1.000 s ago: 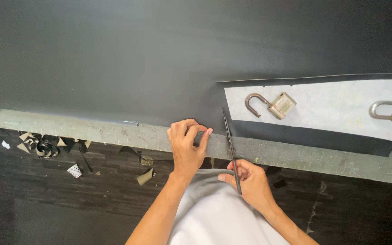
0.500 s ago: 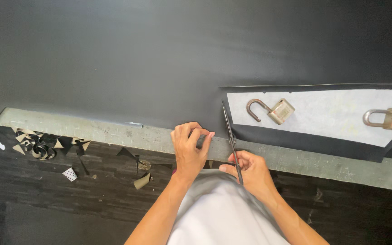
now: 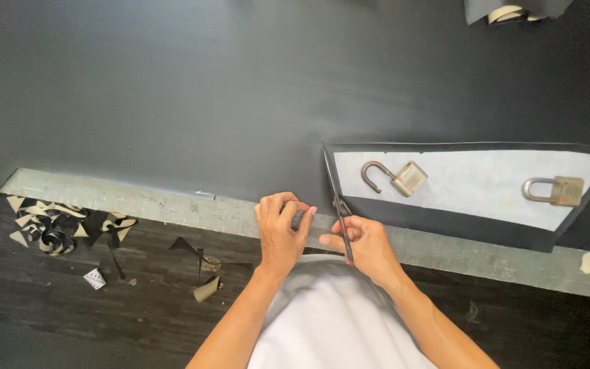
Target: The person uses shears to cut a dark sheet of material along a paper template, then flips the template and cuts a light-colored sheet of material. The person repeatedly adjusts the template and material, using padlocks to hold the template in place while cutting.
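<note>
A: so what's around the cut?
B: 2 brass padlocks [image 3: 404, 178] [image 3: 556, 190] weigh down the white pattern [image 3: 479, 181]. Right hand [image 3: 367, 244] grips scissors [image 3: 336, 198], left hand [image 3: 283, 229] pinches the black sheet [image 3: 172, 102] at the table edge [image 3: 138, 201].
A: floor?
B: dark wood, scraps [image 3: 56, 225] everywhere.

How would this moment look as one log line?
left hand: pinches black sheet edge | right hand: holds scissors | two padlocks on white pattern

The scissors' [image 3: 336, 198] handles are hidden inside the right hand [image 3: 363, 246]. A roll of tape [image 3: 510, 11] is cut off by the top edge, half covered by dark material.
</note>
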